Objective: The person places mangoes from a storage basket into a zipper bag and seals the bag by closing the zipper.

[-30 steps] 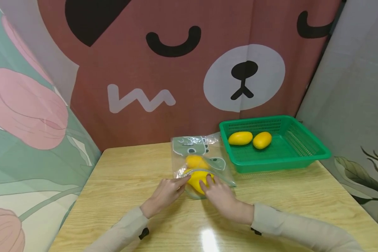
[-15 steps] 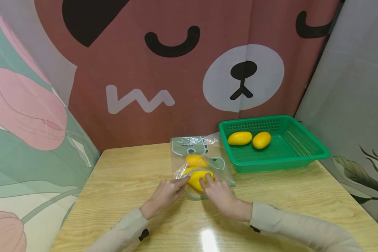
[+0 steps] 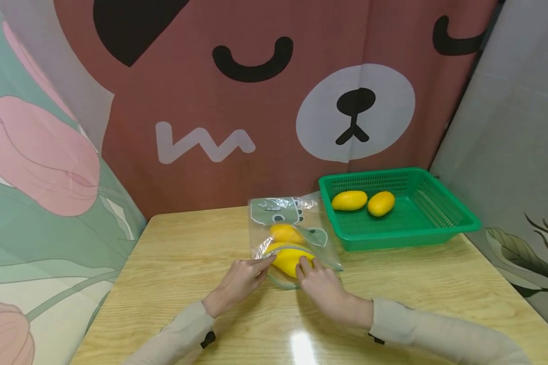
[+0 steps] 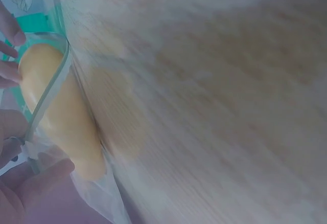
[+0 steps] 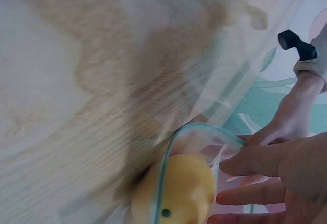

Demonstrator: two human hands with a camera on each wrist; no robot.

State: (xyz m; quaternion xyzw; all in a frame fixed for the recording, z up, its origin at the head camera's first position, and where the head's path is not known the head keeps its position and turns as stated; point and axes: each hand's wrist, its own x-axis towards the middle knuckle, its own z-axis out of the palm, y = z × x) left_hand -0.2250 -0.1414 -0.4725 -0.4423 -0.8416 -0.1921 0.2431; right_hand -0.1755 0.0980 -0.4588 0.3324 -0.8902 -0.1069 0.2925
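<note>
A clear zip-top bag with green printed patterns lies on the table, its mouth facing me. Two yellow mangoes lie deeper inside, an upper mango and one partly covered behind the front one. The front mango sits across the bag's mouth, under the curved zip edge. My left hand pinches the left side of the bag's rim between thumb and fingers, as the left wrist view shows. My right hand has extended fingertips touching the right end of the front mango at the mouth.
A green plastic basket stands to the right of the bag, close beside it. Two more mangoes lie in its left half, a left one and a right one. A patterned curtain hangs behind the wooden table.
My right hand's fingers have shifted slightly right along the front mango, uncovering more of it. My left hand keeps its hold on the bag rim, and the basket stays put.
</note>
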